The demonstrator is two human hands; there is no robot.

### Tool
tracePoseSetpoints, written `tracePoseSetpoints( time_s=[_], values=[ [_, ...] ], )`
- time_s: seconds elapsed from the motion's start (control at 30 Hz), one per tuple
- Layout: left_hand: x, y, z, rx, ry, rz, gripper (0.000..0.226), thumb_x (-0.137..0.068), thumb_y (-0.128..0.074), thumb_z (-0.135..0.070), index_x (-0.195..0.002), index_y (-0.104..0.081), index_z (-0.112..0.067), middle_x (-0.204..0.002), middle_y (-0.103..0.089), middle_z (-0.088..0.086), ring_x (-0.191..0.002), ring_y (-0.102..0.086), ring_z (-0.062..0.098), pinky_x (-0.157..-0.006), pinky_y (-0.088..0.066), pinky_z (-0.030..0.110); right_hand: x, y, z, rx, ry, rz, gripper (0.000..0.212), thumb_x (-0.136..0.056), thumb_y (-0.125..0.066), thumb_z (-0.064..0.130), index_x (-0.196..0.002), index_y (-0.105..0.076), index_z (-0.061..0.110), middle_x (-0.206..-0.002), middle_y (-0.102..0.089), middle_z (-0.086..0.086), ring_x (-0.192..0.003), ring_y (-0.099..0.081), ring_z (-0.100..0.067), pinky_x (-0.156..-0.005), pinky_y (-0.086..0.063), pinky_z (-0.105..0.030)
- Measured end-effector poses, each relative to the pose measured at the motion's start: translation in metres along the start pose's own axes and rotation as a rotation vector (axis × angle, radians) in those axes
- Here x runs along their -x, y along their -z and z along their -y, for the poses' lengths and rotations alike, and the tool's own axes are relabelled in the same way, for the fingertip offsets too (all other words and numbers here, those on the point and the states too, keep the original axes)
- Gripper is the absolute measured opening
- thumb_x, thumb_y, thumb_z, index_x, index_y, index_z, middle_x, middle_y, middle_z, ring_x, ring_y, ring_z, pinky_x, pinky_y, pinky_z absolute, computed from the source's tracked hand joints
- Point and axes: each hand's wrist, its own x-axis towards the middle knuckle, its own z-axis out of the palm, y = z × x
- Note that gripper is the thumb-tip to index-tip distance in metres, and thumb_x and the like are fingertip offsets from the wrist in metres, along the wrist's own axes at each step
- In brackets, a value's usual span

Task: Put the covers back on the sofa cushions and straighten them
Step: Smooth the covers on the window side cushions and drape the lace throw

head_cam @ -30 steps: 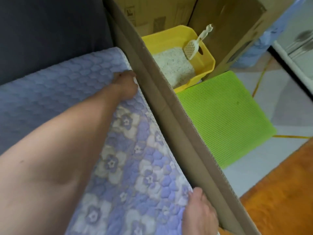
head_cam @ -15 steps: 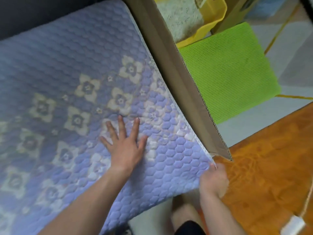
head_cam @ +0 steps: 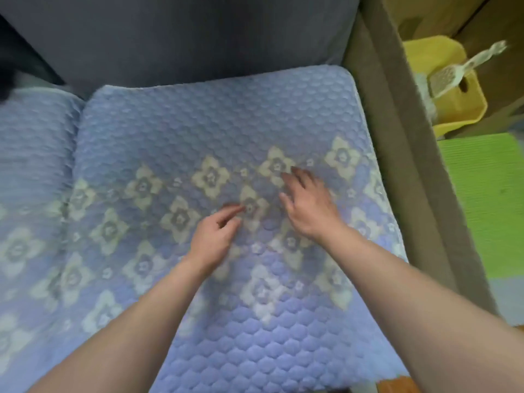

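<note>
A seat cushion in a blue quilted cover with cream flowers (head_cam: pixel 215 131) lies flat on the sofa, filling the middle of the view. Both my hands rest on its top near the centre. My left hand (head_cam: pixel 215 236) lies on the cover with fingers loosely bent, the index reaching forward. My right hand (head_cam: pixel 309 205) presses down just to its right with fingers spread. A second cushion in the same cover (head_cam: pixel 31 171) sits against it on the left. The image is blurred by motion.
The dark grey sofa back (head_cam: pixel 181 35) rises behind the cushions. A cardboard panel (head_cam: pixel 411 154) stands along the cushion's right edge. Beyond it are a yellow litter tray (head_cam: pixel 453 109) with a scoop (head_cam: pixel 445 78) and a green mat (head_cam: pixel 487 211) on the floor.
My right hand let go of the cover's front right corner and moved onto the cushion top beside my left hand. The view swung up and left to face the sofa back.
</note>
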Motion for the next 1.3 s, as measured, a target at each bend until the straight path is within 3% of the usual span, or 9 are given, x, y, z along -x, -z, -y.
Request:
tracePoseSetpoints(
  time_s=[0.13,0.3,0.4,0.5,0.67,0.87,1.07,1.2,1.3],
  values=[
    [-0.007,0.120,0.049,-0.441,-0.043,-0.187,0.084,-0.074,-0.030,-0.060,-0.137,-0.060,-0.014,-0.148,-0.051,0.012,-0.143,-0.037,0.023,-0.116,-0.021,0.026,-0.045,-0.019,-0.003,0.250,-0.310,0.155,0.062,-0.102,-0.022,0.049,-0.157,-0.002,0.030,-0.166,0.008,0.005,-0.153,0.003,-0.025,-0.119,-0.009,-0.056],
    [-0.027,0.236,0.117,-0.916,0.247,-0.161,0.089,-0.080,-0.010,-0.068,-0.159,-0.012,-0.027,-0.167,-0.014,0.005,-0.154,-0.001,0.026,-0.123,-0.001,0.039,-0.085,-0.016,0.073,0.194,-0.863,0.092,0.063,-0.103,-0.030,0.036,-0.157,-0.008,0.015,-0.165,0.000,-0.010,-0.150,-0.004,-0.037,-0.120,-0.008,-0.051],
    [-0.057,0.273,0.136,-0.893,0.341,-0.090,0.078,-0.088,-0.020,-0.071,-0.158,-0.003,-0.039,-0.167,0.001,0.011,-0.154,0.004,0.032,-0.123,-0.004,0.045,-0.129,-0.027,0.156,0.300,-0.483,-0.050,0.060,-0.099,-0.041,0.027,-0.154,-0.020,0.015,-0.163,-0.010,-0.017,-0.148,-0.014,-0.040,-0.119,-0.021,-0.048],
    [-0.081,0.257,0.128,-0.808,0.363,-0.036,0.074,-0.092,-0.035,-0.073,-0.153,0.002,-0.054,-0.166,0.018,-0.003,-0.151,0.012,0.040,-0.121,-0.005,0.057,-0.167,-0.052,0.249,0.239,0.002,0.097,0.064,-0.099,-0.040,0.033,-0.157,-0.015,0.022,-0.165,-0.007,-0.010,-0.150,-0.009,-0.037,-0.121,-0.016,-0.047],
    [-0.083,0.238,0.136,-0.786,0.351,-0.110,0.074,-0.087,-0.025,-0.082,-0.147,0.013,-0.062,-0.161,0.029,-0.011,-0.148,0.026,0.038,-0.117,0.002,0.063,-0.212,-0.092,0.325,0.270,0.257,0.175,0.064,-0.099,-0.037,0.043,-0.157,-0.013,0.029,-0.166,-0.005,-0.004,-0.150,-0.006,-0.033,-0.122,-0.012,-0.047],
    [-0.077,0.248,0.146,-0.713,0.227,-0.083,0.072,-0.080,-0.027,-0.088,-0.140,0.010,-0.072,-0.158,0.031,-0.021,-0.146,0.032,0.032,-0.117,0.011,0.060,-0.250,-0.086,0.247,0.395,0.094,0.129,0.073,-0.093,-0.010,0.074,-0.155,0.008,0.040,-0.165,0.014,0.006,-0.152,0.011,-0.024,-0.122,0.005,-0.050],
    [-0.092,0.258,0.151,-0.638,0.263,-0.073,0.068,-0.082,-0.032,-0.087,-0.137,0.006,-0.076,-0.159,0.027,-0.023,-0.147,0.030,0.029,-0.117,0.011,0.060,-0.258,-0.087,0.254,0.471,0.094,0.130,0.078,-0.089,-0.001,0.077,-0.154,0.012,0.039,-0.165,0.014,0.004,-0.151,0.010,-0.025,-0.122,0.004,-0.049],
    [-0.083,0.263,0.122,-0.687,0.327,-0.056,0.063,-0.096,-0.041,-0.062,-0.151,-0.009,-0.059,-0.166,0.015,-0.010,-0.151,0.018,0.033,-0.119,0.005,0.061,-0.251,-0.059,0.280,0.476,-0.021,0.321,0.075,-0.094,-0.014,0.070,-0.155,0.011,0.034,-0.165,0.015,-0.001,-0.151,0.007,-0.031,-0.121,-0.003,-0.053],
    [-0.048,0.251,0.104,-0.703,0.302,-0.172,0.061,-0.096,-0.047,-0.043,-0.153,-0.026,-0.044,-0.168,0.002,0.004,-0.153,0.007,0.033,-0.121,-0.002,0.056,-0.222,-0.050,0.319,0.516,-0.073,0.438,0.079,-0.084,-0.038,0.054,-0.153,-0.020,0.021,-0.159,-0.018,-0.013,-0.143,-0.024,-0.040,-0.116,-0.027,-0.054]
  ],
)
